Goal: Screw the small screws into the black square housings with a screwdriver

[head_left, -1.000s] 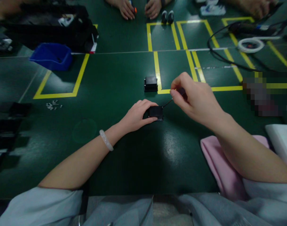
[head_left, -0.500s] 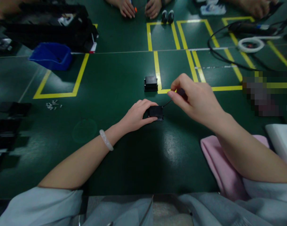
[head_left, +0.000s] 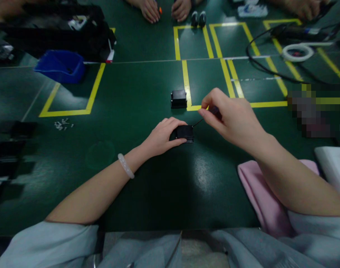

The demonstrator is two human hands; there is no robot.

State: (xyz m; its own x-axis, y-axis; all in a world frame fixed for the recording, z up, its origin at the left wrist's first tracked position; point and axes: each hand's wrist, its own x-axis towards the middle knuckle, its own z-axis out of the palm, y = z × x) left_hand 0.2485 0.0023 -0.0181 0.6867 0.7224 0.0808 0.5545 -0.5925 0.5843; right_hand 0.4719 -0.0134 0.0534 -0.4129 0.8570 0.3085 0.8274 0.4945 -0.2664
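My left hand (head_left: pixel 162 136) grips a small black box (head_left: pixel 185 133) and holds it down on the green table (head_left: pixel 131 111). My right hand (head_left: pixel 228 115) pinches a thin dark tool (head_left: pixel 198 121) between thumb and fingers, its tip touching the box's upper right corner. A second black box (head_left: pixel 178 99) sits alone a little farther away, beside a yellow tape line.
A blue bin (head_left: pixel 61 66) stands at the far left inside a yellow outline. Small white parts (head_left: pixel 62 124) lie scattered to the left. A pink cloth (head_left: pixel 266 201) lies under my right forearm. Other people's hands (head_left: pixel 164 10) rest at the far edge. Cables (head_left: pixel 273 56) run at the right.
My right hand has shifted slightly lower and the tool's tip stays at the box. My left hand and the box have not moved.
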